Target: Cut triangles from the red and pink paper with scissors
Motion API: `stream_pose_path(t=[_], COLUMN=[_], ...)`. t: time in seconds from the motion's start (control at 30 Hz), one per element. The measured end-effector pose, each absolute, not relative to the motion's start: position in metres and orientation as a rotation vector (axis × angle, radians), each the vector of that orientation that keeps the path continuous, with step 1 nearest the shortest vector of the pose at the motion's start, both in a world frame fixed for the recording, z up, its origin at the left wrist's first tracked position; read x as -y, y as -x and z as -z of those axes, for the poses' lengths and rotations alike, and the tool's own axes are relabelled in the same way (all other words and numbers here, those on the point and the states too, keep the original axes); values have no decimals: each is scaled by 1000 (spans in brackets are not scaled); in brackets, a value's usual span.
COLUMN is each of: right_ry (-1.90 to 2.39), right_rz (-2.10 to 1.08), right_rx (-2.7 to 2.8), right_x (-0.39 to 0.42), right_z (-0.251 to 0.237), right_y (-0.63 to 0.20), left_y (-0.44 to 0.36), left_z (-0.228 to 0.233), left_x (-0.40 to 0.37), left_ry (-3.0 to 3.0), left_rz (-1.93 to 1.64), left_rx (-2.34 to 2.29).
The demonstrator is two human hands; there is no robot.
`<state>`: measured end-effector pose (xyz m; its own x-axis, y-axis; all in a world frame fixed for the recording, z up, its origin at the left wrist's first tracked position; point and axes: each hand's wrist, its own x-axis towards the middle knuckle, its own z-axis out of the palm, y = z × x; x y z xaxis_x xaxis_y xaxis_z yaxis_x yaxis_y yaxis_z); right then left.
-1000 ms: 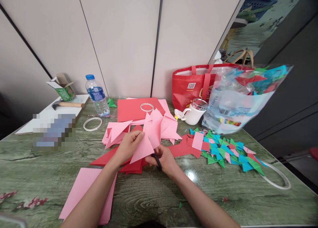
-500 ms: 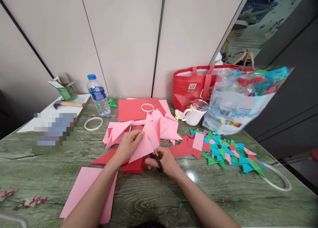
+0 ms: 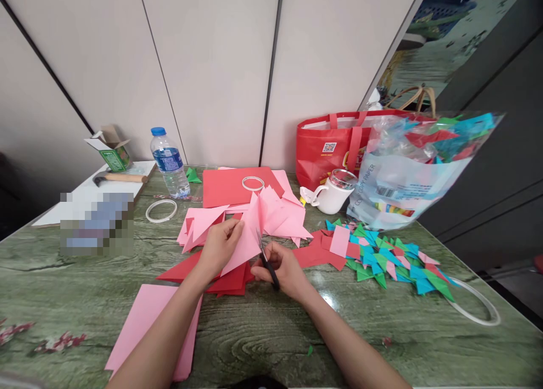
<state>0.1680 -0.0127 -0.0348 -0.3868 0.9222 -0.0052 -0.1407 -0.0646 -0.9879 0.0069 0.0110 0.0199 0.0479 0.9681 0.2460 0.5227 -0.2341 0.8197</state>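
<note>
**Scissors [image 3: 270, 273] working in a crowded spot**

Nearest me, the left forearm crosses above a pink stack [image 3: 142, 321]; I can't tell whether it touches. If the sleeveless arm drags there, I'd expect the top sheets to slide askew over the table [image 3: 237, 344].

Beyond that, the right hand [image 3: 282, 267] is closed around the black handles, and the blades point away from the body into the pink sheet [image 3: 244, 246]. I can't make out how far apart the blades stand. The sheet is up off the table between the two hands, and the left hand [image 3: 221, 245] pinches its edge between thumb and fingers. Only that pinch seems to steady it, so a loose grip could let the paper buckle and the cut wander. The left fingertips sit beside the cutting line, rather near; my worry is a blade veering toward them.

Red pieces [image 3: 231, 286] lie just under the sheet. If the hands sink, I think the lower blade could catch one.

To the right, a heap of coloured triangles [image 3: 384, 259] spreads loosely; a wide elbow swing might scatter it.

Just past the sheet, cut pink pieces [image 3: 286, 214] bunch up behind the tips, and overreaching could nick them. Farther back, the white mug [image 3: 333, 197] and the bottle [image 3: 172, 174] stand well apart from the blades, so I judge them low risk.
</note>
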Motion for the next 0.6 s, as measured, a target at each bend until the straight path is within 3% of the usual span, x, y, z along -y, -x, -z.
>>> stream_pose_path(t=[0.33,0.6], right_ry=[666,600], right_rz=[-1850,-1886], right_rx=[1398,1424], right_x=[15,12], right_z=[18,25], right_y=[-175,-177], left_y=[-4,-3], left_z=[-28,-31], left_x=[-8,-4], left_ry=[-1662,-1481], left_rz=[-1125,-1040], left_rx=[-1423,-1263])
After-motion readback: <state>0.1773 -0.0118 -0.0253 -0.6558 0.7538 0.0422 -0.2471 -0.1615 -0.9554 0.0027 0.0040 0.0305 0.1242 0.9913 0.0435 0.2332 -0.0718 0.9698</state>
